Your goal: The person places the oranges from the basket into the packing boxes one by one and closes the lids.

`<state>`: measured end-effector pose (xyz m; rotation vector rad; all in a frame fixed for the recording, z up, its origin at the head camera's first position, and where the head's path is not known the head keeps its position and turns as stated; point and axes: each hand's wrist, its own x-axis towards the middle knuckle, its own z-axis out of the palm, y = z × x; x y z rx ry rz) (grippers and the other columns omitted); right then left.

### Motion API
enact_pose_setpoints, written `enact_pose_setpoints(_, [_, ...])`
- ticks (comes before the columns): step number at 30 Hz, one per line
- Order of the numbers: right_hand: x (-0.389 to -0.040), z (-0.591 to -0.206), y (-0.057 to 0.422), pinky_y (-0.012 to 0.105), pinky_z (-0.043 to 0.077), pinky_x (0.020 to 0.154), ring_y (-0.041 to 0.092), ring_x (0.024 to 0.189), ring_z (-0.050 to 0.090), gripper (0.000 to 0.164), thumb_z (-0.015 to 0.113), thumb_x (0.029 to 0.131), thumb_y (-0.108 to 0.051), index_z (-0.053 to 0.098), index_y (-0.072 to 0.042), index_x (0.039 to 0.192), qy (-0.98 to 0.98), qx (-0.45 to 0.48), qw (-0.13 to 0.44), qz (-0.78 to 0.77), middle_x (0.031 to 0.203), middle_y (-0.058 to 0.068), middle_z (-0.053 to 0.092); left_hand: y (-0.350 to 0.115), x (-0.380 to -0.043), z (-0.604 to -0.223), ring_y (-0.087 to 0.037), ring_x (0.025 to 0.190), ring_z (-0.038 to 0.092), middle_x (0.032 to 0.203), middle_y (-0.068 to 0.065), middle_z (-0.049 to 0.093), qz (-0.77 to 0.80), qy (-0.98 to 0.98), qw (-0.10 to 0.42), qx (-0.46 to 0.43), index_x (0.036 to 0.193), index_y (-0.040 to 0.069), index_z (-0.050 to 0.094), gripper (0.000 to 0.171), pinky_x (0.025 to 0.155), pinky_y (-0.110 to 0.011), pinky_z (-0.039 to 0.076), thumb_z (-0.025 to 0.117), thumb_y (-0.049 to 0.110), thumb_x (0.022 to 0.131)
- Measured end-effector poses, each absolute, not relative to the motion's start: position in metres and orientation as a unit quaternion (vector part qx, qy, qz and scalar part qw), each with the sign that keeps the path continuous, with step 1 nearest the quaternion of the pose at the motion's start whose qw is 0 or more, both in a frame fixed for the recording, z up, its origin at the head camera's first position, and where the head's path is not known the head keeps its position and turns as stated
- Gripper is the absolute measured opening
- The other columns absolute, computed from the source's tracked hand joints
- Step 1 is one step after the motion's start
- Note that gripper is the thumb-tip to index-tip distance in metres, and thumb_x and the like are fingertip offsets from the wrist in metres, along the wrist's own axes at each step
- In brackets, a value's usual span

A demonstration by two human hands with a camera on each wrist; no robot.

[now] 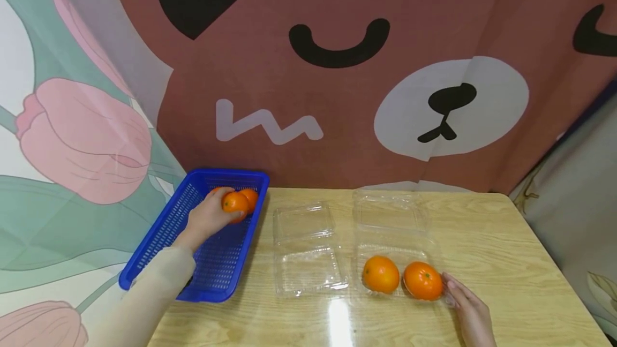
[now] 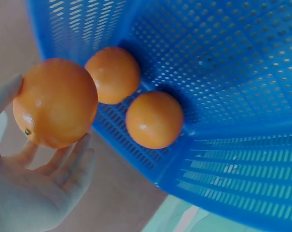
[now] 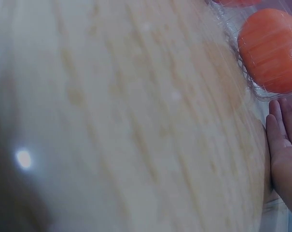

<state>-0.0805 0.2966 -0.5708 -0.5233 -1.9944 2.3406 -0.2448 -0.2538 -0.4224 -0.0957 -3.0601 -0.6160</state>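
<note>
My left hand (image 1: 210,217) grips an orange (image 1: 234,203) inside the far end of the blue basket (image 1: 264,175). In the left wrist view, fingers and thumb curl round that orange (image 2: 55,103), and two more oranges, one nearer (image 2: 112,75) and one beside it (image 2: 154,119), lie in the basket. At the right, my right hand (image 1: 469,309) rests against the side of a clear plastic clamshell box (image 1: 390,213), its fingers fairly straight. That box stands with its lid folded back and holds two oranges, left (image 1: 381,274) and right (image 1: 422,280), in its near half.
Between the basket and the filled box lies another opened clear clamshell box (image 1: 308,250) with nothing in it. The wooden table (image 1: 520,261) ends at a printed cloth (image 1: 337,154) behind, and more cloth hangs at the left.
</note>
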Motion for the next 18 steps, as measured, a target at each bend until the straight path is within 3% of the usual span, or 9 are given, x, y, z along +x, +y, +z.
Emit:
enact_pose_setpoints(8, [-0.081, -0.571, 0.296, 0.004, 0.039, 0.078, -0.009, 0.098, 0.056, 0.058, 0.055, 0.093, -0.035, 0.038, -0.004, 0.139, -0.650, -0.181, -0.002, 0.738, 0.108, -0.026, 0.059, -0.236, -0.239, -0.409, -0.033, 0.096, 0.056, 0.122, -0.016, 0.051, -0.170, -0.983, 0.046, -0.061, 0.131, 0.017, 0.047, 0.067, 0.075, -0.056, 0.045, 0.071, 0.047, 0.076])
enact_pose_setpoints(18, [-0.082, -0.571, 0.295, 0.005, 0.040, 0.078, -0.009, 0.098, 0.056, 0.056, 0.054, 0.093, -0.034, 0.039, -0.004, 0.139, -0.646, -0.182, -0.001, 0.741, 0.107, -0.026, 0.060, -0.207, -0.233, -0.397, -0.031, 0.096, 0.056, 0.122, -0.010, 0.052, -0.165, -0.982, 0.049, -0.083, 0.133, 0.022, 0.046, 0.069, 0.074, -0.055, 0.047, 0.071, 0.050, 0.075])
